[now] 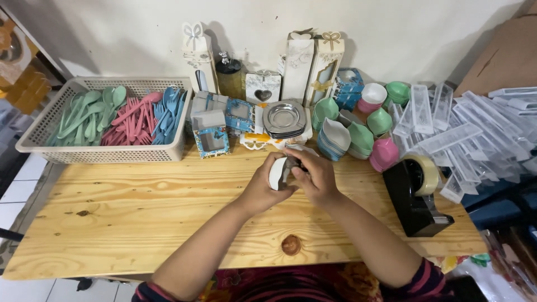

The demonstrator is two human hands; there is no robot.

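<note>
Both my hands meet above the middle of the wooden table (140, 212). My left hand (262, 187) cups a small white leaf-shaped dish (278, 173) from the left. My right hand (316, 176) closes over the same dish from the right, its fingers partly hiding it. Something dark shows between my fingers at the dish's top, too small to tell. Just beyond my hands lie a stack of small silver plates (284, 119) and stacks of leaf-shaped dishes (335, 140) in white, blue, green and pink.
A beige basket (100, 152) of green, pink and blue plastic spoons and forks stands at the back left. Small gift boxes (211, 134) line the wall. A black tape dispenser (417, 196) sits at the right, with clear plastic boxes (464, 134) piled behind it.
</note>
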